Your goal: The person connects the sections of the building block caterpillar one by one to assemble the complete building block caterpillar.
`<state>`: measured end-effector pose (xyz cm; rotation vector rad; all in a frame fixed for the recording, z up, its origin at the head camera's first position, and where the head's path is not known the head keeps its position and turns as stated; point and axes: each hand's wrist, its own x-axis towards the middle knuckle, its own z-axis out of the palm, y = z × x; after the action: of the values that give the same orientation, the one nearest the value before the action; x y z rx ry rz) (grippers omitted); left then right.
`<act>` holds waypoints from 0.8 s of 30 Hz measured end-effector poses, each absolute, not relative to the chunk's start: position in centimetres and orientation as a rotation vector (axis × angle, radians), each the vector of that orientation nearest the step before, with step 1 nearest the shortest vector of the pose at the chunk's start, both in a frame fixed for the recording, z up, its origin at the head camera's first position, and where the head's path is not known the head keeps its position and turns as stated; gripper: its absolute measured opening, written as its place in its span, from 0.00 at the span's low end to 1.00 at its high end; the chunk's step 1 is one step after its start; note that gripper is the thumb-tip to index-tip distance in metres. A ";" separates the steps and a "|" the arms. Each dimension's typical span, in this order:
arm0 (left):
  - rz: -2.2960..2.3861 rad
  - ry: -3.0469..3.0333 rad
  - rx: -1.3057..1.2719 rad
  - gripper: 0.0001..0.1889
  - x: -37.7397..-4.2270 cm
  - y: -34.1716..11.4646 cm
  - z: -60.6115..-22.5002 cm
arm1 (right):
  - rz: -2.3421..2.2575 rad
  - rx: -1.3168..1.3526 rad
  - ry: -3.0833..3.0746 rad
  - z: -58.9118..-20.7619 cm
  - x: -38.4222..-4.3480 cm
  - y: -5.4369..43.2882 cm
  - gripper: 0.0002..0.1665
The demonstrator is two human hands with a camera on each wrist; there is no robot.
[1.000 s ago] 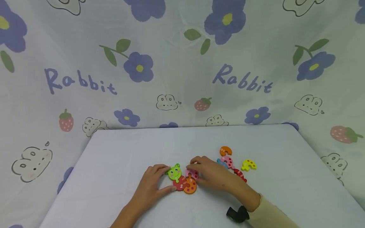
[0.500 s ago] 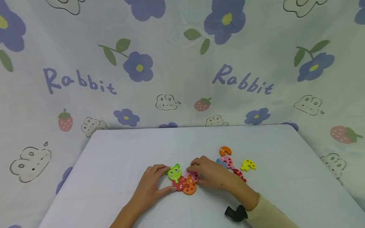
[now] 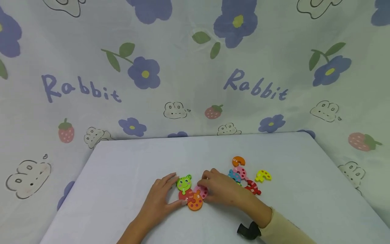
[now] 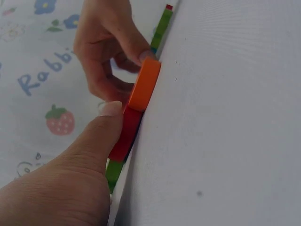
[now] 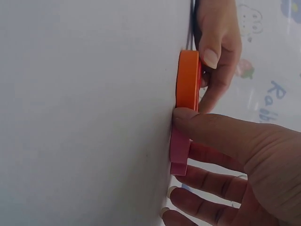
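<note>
On the white table, a caterpillar jigsaw curves between my hands: a smiling green head piece [image 3: 184,184], a red piece [image 3: 183,195] numbered 2, an orange piece [image 3: 195,204] numbered 3 with red dots, and a pink dotted piece [image 3: 202,192]. My left hand [image 3: 161,195] grips the joined end, fingers at the green head and thumb against the red piece's edge, as the left wrist view shows. From the right, my right hand [image 3: 220,188] pinches the pink piece, its thumb low on the piece's side in the right wrist view. Its fingers partly cover the pink piece.
Right of my hands lie further jigsaw pieces: an orange piece [image 3: 238,160], a pink piece [image 3: 240,172], a blue piece [image 3: 234,175], a red piece [image 3: 252,187] and a yellow piece [image 3: 263,176]. A black curved object [image 3: 248,231] lies beside my right sleeve. Patterned cloth hangs behind the table.
The red, orange and pink pieces have shifted a little left, the orange and pink also slightly toward me. My right hand has moved left with the pink piece; the head view has shifted slightly.
</note>
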<state>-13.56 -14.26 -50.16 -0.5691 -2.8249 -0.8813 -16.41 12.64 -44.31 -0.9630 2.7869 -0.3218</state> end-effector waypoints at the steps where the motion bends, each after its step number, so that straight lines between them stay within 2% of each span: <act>1: -0.874 -2.829 -0.559 0.46 -13.5 -14.2 -50.2 | -0.315 -0.959 2.788 -44.4 -16.3 12.5 0.30; 12: -0.904 -2.839 -0.527 0.46 -13.4 -14.1 -50.1 | -0.262 -0.919 2.806 -44.1 -15.4 13.0 0.37; 24: -0.928 -2.895 -0.471 0.45 -13.4 -14.2 -50.1 | -0.410 -0.815 2.824 -42.7 -14.5 17.1 0.35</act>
<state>-13.36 -14.24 -50.07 -0.4715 -2.8946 -0.9281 -14.52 17.07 -42.72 -0.8155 2.8236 -0.4104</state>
